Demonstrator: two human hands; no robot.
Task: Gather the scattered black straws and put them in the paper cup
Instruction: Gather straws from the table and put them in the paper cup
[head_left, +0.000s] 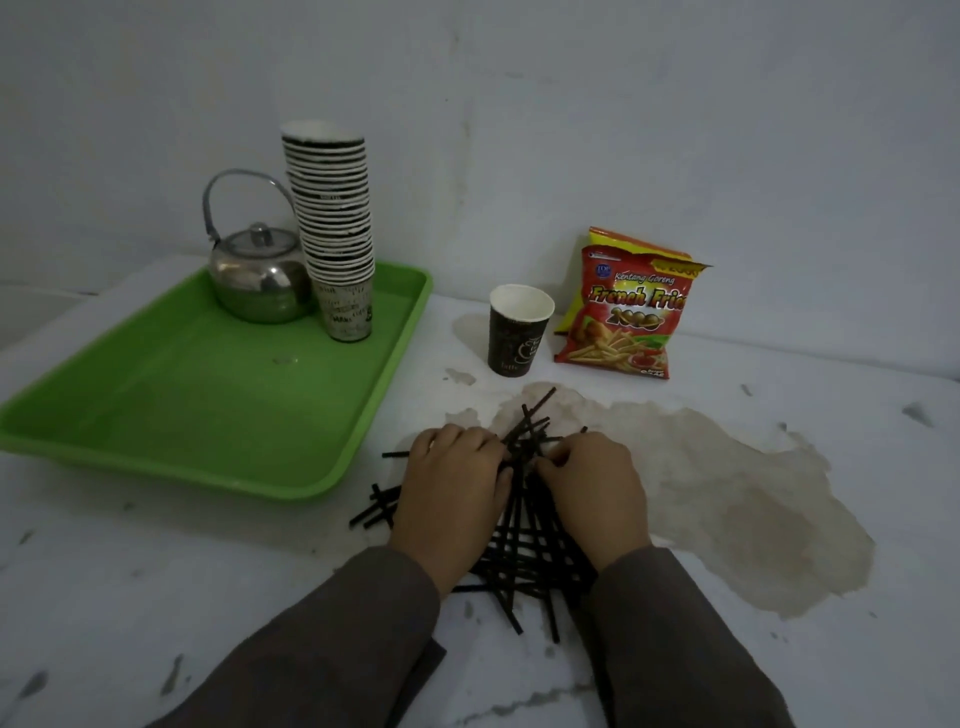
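White and scuffed, with a broad brownish stain, the counter (156, 597) carries everything, and the paper cup (518, 328) serves as the landmark. Nearest the camera, well short of the cup, lie the black straws (511, 556), a loose criss-crossed heap of thin matt sticks, some fanning toward the viewer, a few strays poking out to the left of the pile. Both hands rest on the heap: the left hand (453, 486) lies palm-down with its fingers (470, 441) close together over the straws, and the right hand (592, 488) curls its fingers (558, 457) inward on the far ends, though whether it truly pinches any I cannot tell.

The step looks like raking the pile into one bundle. Doing it well likely means sweeping both palms inward so the straws turn parallel, pulling in the left strays first, then closing around the bundle's middle so no ends splay.

The cup stands upright beyond the pile, dark-walled, white inside, apparently empty. Just right of it leans a red snack packet (626, 312). Well to its left sits a green tray (182, 415) holding a steel kettle (257, 275) and a tall stack of cups (335, 228).
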